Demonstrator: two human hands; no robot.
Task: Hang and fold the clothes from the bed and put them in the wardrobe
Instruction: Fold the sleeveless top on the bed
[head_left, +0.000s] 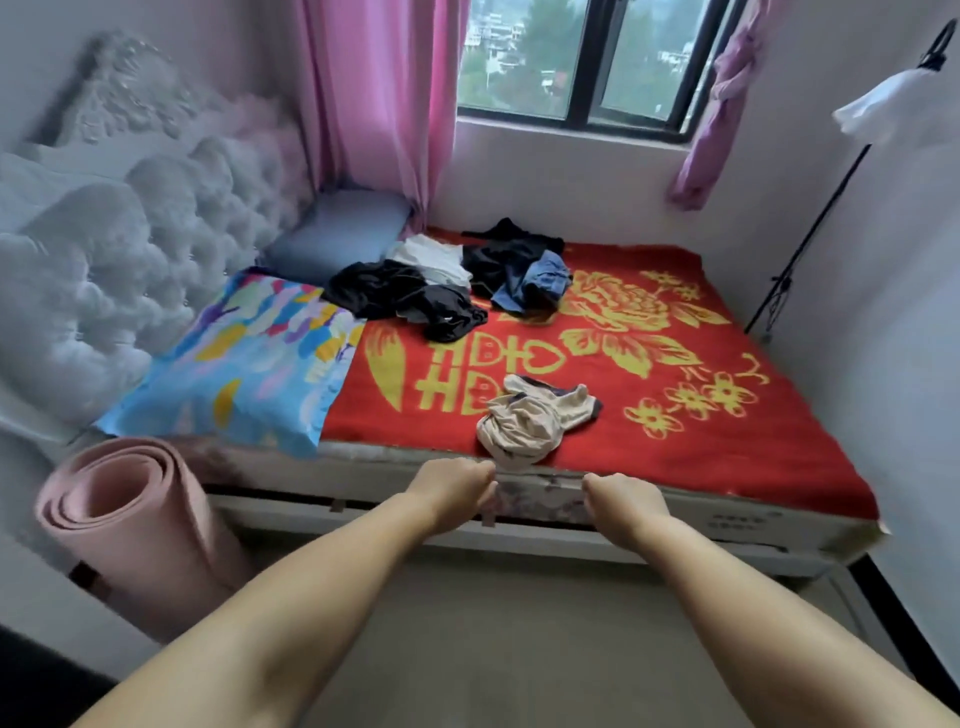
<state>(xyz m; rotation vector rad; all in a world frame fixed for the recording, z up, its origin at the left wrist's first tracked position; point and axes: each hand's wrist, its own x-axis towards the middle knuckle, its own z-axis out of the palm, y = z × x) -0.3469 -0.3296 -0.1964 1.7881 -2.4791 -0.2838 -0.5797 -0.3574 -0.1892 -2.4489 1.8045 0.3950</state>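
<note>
A crumpled beige garment (530, 421) lies on the red bedspread (727, 415) near the bed's front edge. Farther back sits a pile of clothes: black pieces (405, 296), a white one (434, 260) and a blue one (540, 280). My left hand (452, 491) and my right hand (623, 501) reach out side by side at the mattress edge, just below the beige garment. Their fingers hang loosely curled downward and hold nothing. My left hand's fingertips are close to the garment's lower edge; I cannot tell whether they touch it.
A colourful pillow (244, 358) and a grey-blue pillow (337, 234) lie by the tufted white headboard (130, 249). A rolled pink mat (130, 519) stands on the floor at left. A black stand (810, 223) leans in the right corner. Pink curtains (384, 93) frame the window.
</note>
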